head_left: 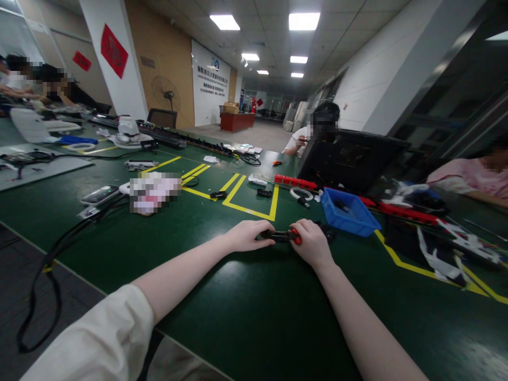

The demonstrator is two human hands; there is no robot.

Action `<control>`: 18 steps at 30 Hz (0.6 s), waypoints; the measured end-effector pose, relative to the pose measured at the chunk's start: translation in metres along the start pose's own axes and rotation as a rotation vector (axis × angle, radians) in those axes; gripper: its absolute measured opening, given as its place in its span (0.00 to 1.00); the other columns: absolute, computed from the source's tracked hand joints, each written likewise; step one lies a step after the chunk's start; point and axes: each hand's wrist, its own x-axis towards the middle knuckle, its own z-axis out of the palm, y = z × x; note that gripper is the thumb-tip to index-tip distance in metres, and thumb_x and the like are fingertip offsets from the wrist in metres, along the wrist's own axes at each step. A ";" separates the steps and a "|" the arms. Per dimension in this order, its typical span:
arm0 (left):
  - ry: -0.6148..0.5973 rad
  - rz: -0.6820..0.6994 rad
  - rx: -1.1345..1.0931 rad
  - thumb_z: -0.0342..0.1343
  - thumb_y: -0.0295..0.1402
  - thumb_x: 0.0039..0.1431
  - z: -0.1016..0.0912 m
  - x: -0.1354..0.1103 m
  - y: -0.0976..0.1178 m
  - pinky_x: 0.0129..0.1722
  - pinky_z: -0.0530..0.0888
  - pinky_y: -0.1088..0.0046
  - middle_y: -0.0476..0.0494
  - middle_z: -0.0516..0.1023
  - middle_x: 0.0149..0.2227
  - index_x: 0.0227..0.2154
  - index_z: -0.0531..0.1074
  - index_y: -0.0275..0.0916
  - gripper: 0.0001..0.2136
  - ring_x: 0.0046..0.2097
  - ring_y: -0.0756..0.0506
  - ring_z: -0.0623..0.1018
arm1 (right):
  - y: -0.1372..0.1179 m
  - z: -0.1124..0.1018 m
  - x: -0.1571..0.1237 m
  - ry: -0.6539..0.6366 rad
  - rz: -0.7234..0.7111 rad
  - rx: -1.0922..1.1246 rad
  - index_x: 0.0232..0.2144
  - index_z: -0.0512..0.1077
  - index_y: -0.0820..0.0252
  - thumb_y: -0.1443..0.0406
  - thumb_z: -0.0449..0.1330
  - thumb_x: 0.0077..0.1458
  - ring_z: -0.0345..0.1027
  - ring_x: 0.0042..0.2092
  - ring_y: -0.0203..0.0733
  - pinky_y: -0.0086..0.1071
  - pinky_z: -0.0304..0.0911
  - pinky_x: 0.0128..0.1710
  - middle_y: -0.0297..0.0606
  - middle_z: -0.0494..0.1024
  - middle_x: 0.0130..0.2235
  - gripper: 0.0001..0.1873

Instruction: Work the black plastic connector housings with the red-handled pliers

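My left hand [248, 235] and my right hand [313, 243] meet above the green table near its middle. Between them is a small dark elongated piece [281, 236] with a red part at its right end; its exact kind does not show. The left fingers pinch the dark end, while the right fingers close round the red end and partly hide it. Just beyond the right hand lies a small black item [327, 231]. Farther off, a black clip-like part [218, 194] and another small black part [264, 192] rest near the yellow tape outlines.
A blue bin [351, 225] stands right of my hands, with a white coiled cable [300, 194] beside it. Leftward lie a phone-like device [100, 195] and black cables [75, 227]. A large black case [353, 159] stands across the table near a seated person [296, 142].
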 end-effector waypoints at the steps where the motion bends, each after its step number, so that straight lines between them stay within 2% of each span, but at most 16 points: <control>1: 0.001 0.006 -0.003 0.56 0.38 0.64 0.000 0.000 0.000 0.41 0.71 0.73 0.44 0.78 0.43 0.45 0.70 0.38 0.11 0.43 0.46 0.78 | 0.000 0.000 0.000 -0.004 -0.004 -0.002 0.37 0.72 0.61 0.70 0.55 0.53 0.65 0.40 0.47 0.38 0.59 0.42 0.45 0.74 0.38 0.09; 7: -0.017 0.020 -0.016 0.56 0.39 0.64 0.000 0.000 -0.003 0.41 0.71 0.74 0.44 0.77 0.44 0.44 0.70 0.39 0.11 0.43 0.46 0.77 | -0.001 0.001 0.001 -0.030 -0.026 0.005 0.35 0.72 0.60 0.72 0.55 0.52 0.65 0.42 0.47 0.38 0.58 0.44 0.43 0.75 0.36 0.09; 18: -0.034 0.026 0.029 0.55 0.40 0.65 0.003 0.000 -0.006 0.41 0.70 0.74 0.44 0.77 0.44 0.44 0.69 0.39 0.11 0.44 0.46 0.77 | -0.003 0.002 0.001 -0.072 -0.019 0.012 0.31 0.69 0.59 0.71 0.55 0.52 0.64 0.38 0.44 0.36 0.56 0.39 0.42 0.75 0.33 0.04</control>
